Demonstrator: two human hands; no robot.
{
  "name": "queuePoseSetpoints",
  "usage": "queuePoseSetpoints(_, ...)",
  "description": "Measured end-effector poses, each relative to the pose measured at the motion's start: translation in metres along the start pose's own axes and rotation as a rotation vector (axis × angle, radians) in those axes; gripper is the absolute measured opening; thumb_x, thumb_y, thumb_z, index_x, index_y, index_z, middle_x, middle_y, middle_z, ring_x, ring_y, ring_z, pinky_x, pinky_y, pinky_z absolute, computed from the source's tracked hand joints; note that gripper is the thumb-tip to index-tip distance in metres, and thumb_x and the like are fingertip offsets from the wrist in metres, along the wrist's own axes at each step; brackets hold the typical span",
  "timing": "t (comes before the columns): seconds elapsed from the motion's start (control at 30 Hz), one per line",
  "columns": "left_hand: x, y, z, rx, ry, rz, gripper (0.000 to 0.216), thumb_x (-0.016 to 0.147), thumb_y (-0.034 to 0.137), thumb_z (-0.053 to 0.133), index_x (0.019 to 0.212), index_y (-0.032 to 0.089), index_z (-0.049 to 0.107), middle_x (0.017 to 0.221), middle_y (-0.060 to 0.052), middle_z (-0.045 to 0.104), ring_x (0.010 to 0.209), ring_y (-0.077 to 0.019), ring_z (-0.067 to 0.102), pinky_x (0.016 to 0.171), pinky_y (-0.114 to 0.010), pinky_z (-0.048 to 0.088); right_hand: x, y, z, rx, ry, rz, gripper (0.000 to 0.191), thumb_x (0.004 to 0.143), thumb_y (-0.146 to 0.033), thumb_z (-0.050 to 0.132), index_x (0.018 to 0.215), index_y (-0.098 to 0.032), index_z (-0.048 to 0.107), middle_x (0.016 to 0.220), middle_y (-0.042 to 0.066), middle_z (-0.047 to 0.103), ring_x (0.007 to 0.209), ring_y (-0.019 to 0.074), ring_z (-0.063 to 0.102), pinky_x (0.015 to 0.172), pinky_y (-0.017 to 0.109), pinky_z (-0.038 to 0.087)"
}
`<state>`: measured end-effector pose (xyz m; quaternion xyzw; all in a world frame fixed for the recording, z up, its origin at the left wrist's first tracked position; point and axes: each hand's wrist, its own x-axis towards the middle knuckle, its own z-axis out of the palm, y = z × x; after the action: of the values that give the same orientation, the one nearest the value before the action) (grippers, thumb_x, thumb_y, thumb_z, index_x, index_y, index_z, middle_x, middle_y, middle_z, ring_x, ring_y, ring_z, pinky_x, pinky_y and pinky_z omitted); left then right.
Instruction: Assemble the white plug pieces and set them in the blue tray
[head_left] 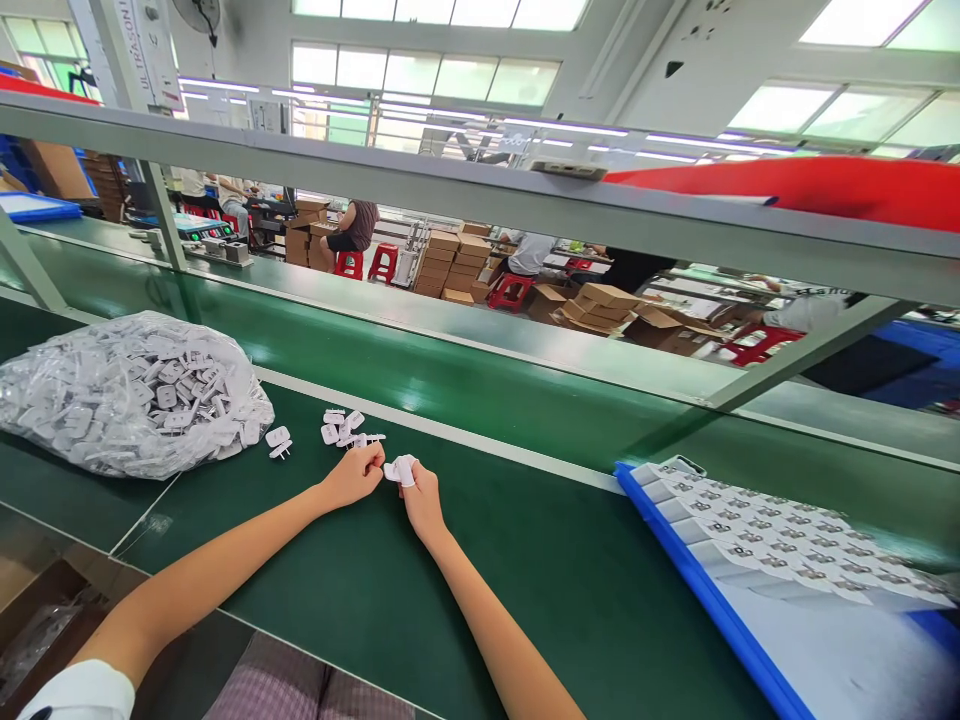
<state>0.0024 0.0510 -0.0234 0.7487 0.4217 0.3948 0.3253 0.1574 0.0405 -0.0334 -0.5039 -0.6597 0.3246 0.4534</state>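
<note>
My right hand [424, 502] is closed around a small white plastic piece [393, 470], whose exact shape is partly covered by the fingers. Close beside it on the left, my left hand [352, 480] has its fingers curled together; whatever may be in them is hidden. Just beyond the left hand lies a small heap of white plug parts with metal prongs [341, 427]. A couple more white plug parts [278, 440] lie apart, nearer the bag. The large clear plastic bag [97, 330] on the left is full of similar white parts.
Under my hands is a green work surface [525, 590]. To the right stands a blue-edged tray [694, 590] with rows of white pieces bearing metal parts [780, 530]. A grey metal rail [420, 185] crosses ahead. Farther off are cardboard boxes [450, 260], red stools and seated people.
</note>
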Motion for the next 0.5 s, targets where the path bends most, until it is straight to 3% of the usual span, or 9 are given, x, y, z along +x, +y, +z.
queuePoseSetpoints(0.5, 0.0001, -0.0021, -0.0006, -0.007, -0.013, 0.015, 0.015, 0.07, 0.01, 0.037, 0.065, 0.021, 0.028, 0.058, 0.006, 0.032, 0.054, -0.0116, 0.028, 0.052, -0.026, 0.023, -0.0016, -0.0044, -0.0012, 0.127, 0.0, 0.052, 0.041, 0.087, -0.051, 0.042, 0.059, -0.021, 0.045, 0.05, -0.003, 0.047, 0.049, 0.0137, 0.043, 0.051, 0.027, 0.031)
